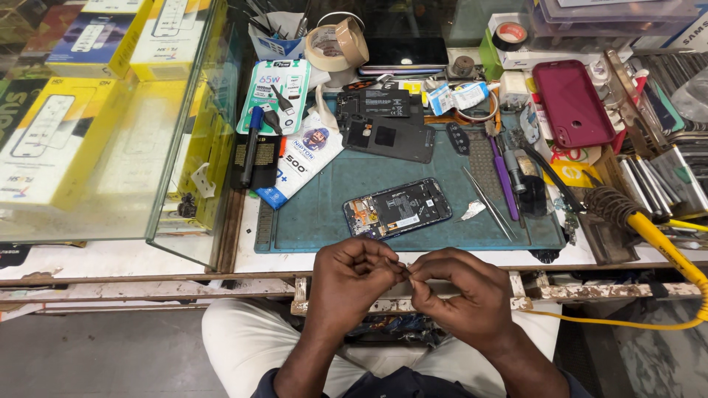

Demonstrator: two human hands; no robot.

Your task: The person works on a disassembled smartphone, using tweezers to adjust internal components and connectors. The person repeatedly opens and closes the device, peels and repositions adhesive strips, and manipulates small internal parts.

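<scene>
The left hand (352,278) and right hand (459,291) meet fingertip to fingertip over the bench edge, both pinched on 1 tiny part (405,268), too small to identify. Just beyond them, an opened phone (397,208) lies on the teal mat (332,184), with tweezers (488,194) to its right and a back cover (389,136) further up.

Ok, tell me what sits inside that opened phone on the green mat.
The opened phone lies back-off on the green mat, showing a black battery with a white label, a dark circuit board and orange parts at its left end. Whatever lies beneath the battery is covered.
</scene>
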